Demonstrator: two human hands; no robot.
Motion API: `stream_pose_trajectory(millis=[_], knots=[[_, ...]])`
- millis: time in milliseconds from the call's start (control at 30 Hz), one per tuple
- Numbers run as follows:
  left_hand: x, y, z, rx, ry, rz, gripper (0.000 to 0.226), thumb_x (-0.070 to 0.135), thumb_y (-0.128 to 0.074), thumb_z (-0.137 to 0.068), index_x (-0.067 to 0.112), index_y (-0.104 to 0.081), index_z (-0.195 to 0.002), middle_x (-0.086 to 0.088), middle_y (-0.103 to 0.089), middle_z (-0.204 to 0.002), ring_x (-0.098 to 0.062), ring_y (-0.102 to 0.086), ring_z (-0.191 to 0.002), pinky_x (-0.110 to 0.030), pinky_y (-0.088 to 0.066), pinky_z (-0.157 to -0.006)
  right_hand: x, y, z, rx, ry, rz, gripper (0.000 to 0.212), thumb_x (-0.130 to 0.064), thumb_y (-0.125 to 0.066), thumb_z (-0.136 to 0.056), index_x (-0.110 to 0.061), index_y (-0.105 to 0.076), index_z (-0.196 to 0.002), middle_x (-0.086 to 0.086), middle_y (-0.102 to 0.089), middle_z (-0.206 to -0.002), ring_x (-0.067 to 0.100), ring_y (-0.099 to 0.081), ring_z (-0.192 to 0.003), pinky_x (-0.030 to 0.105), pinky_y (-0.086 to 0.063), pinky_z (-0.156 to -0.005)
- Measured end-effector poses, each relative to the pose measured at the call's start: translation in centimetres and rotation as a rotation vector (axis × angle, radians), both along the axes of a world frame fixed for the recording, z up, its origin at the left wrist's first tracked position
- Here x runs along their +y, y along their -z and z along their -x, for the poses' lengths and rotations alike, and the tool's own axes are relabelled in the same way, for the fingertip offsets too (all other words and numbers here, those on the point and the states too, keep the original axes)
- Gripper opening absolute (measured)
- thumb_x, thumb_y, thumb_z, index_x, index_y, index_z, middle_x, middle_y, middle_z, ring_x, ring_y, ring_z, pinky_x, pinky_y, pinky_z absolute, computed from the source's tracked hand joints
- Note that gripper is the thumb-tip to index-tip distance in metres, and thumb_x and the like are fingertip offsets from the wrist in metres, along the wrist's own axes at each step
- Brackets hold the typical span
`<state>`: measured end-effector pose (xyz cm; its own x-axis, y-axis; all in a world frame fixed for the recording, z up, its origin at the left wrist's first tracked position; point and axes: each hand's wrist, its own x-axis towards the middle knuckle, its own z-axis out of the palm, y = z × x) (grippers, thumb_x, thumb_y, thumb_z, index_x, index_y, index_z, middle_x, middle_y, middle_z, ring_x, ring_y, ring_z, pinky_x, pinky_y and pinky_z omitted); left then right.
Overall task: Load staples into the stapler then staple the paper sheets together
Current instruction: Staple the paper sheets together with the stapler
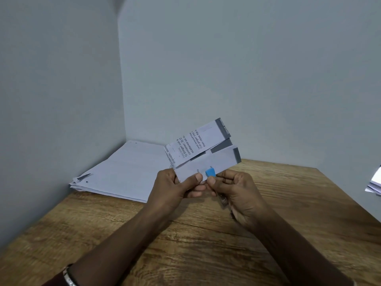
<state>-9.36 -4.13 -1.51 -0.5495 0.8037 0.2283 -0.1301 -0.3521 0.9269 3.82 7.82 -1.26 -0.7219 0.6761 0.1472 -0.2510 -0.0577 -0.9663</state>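
- While both forearms reached in from the bottom edge, a silver bracelet (69, 280) sat on the left wrist, nearest the camera.
- Beneath the arms lay a wooden table (206, 254) with a strong grain.
- Above the table, the left hand (175, 186) pinched the lower edge of the sheets (206, 149), its thumb pressed on the front face.
- Just beside it, the right hand (237, 193) curled round a stapler (210, 172); its blue nose lay over the bottom edge of the sheets, and a metal part showed between the fingers.
- Held upright and fanned, the sheets were narrow printed slips with dark bands at their far ends.
- Behind the hands, a stack (123, 172) of white paper rested in the table's far left corner against the wall (247, 69).
- At the right edge, more papers (375, 182) were partly cut off.
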Motion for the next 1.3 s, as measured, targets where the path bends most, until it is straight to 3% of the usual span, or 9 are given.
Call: stream_pose_trajectory(millis=[167,333,400,500,633,800,1000,1100,1300], knots=[[0.2,0.0,0.5,-0.093,0.026,-0.016,0.011,0.011,-0.072,-0.091,0.007,-0.079,-0.097,-0.019,-0.08,-0.099,-0.028,-0.079,-0.089,-0.024,-0.061,-0.065,-0.3,-0.3,0.4,0.007,-0.07,0.1,0.028,-0.023,-0.071,-0.09,0.0,-0.073,-0.107,0.013,-0.074,-0.085,0.014,-0.065,-0.068,0.023,-0.055,-0.057],[0.5,0.2,0.9,-0.168,0.0,-0.012,0.013,0.006,-0.069,-0.092,0.004,-0.075,-0.104,-0.015,-0.08,-0.102,-0.028,-0.078,-0.092,-0.024,-0.061,-0.065,-0.1,-0.8,0.0,-0.023,0.128,0.302,0.019,-0.027,-0.065,-0.088,-0.009,-0.06,-0.083,0.001,-0.05,-0.056,0.013,-0.04,-0.041,0.02,-0.03,-0.037],[0.5,0.2,0.9,-0.169,0.013,-0.013,0.013,0.006,-0.069,-0.092,0.006,-0.075,-0.104,-0.014,-0.08,-0.103,-0.029,-0.078,-0.093,-0.024,-0.061,-0.065,-0.2,-0.7,-0.5,-0.084,0.326,0.023,0.021,-0.022,-0.073,-0.083,-0.013,-0.055,-0.077,-0.002,-0.048,-0.054,0.011,-0.04,-0.041,0.024,-0.034,-0.039],[0.5,0.3,0.9,-0.173,0.027,-0.011,0.016,0.005,-0.069,-0.092,0.007,-0.074,-0.108,-0.013,-0.08,-0.105,-0.028,-0.078,-0.094,-0.024,-0.061,-0.066,-0.5,-0.9,-1.2,-0.099,0.598,-0.652,0.018,-0.004,-0.077,-0.081,-0.018,-0.067,-0.085,-0.01,-0.062,-0.066,0.004,-0.059,-0.056,0.012,-0.046,-0.053],[0.4,0.2,0.7,-0.205,0.052,-0.005,0.019,0.006,-0.071,-0.09,0.002,-0.072,-0.108,-0.017,-0.078,-0.109,-0.03,-0.078,-0.095,-0.025,-0.062,-0.064,-0.5,-0.7,-1.4,-0.225,0.48,-1.21,0.054,-0.002,-0.075,-0.072,-0.027,-0.075,-0.12,-0.017,-0.071,-0.07,0.004,-0.051,-0.049,0.02,-0.046,-0.05],[0.2,0.2,0.8,-0.211,0.057,0.008,0.038,0.01,-0.075,-0.083,-0.014,-0.061,-0.109,-0.02,-0.079,-0.101,-0.03,-0.078,-0.093,-0.027,-0.063,-0.065,-0.8,-0.6,-1.7,-0.24,0.406,-1.371,0.055,-0.008,-0.078,-0.071,-0.025,-0.074,-0.123,-0.008,-0.081,-0.085,-0.014,-0.049,-0.062,-0.004,-0.033,-0.064],[0.5,0.4,0.9,-0.179,0.072,-0.014,0.015,0.018,-0.077,-0.075,0.015,-0.083,-0.089,-0.015,-0.08,-0.104,-0.027,-0.078,-0.095,-0.025,-0.062,-0.065,-0.9,-1.2,-2.0,-0.244,0.472,-1.454,0.064,-0.004,-0.084,-0.066,-0.025,-0.072,-0.126,-0.005,-0.082,-0.096,0.006,-0.075,-0.078,0.023,-0.06,-0.065],[0.4,0.2,1.0,-0.203,0.086,-0.011,0.017,0.018,-0.079,-0.073,0.011,-0.083,-0.088,-0.017,-0.08,-0.102,-0.028,-0.078,-0.094,-0.025,-0.062,-0.063,-0.4,-1.1,-2.2,-0.281,0.546,-1.456,0.065,-0.001,-0.086,-0.065,-0.021,-0.073,-0.125,-0.001,-0.082,-0.095,0.015,-0.076,-0.074,0.031,-0.062,-0.058],[0.4,-0.2,0.9,-0.279,0.1,0.037,0.074,0.015,-0.083,-0.067,-0.004,-0.055,-0.133,-0.021,-0.079,-0.093,-0.025,-0.079,-0.076,-0.026,-0.061,-0.057,0.3,-1.2,-1.7,-0.207,0.607,-1.351,0.034,-0.007,-0.09,-0.068,-0.02,-0.081,-0.099,-0.003,-0.067,-0.093,0.01,-0.064,-0.067,0.027,-0.057,-0.052]])
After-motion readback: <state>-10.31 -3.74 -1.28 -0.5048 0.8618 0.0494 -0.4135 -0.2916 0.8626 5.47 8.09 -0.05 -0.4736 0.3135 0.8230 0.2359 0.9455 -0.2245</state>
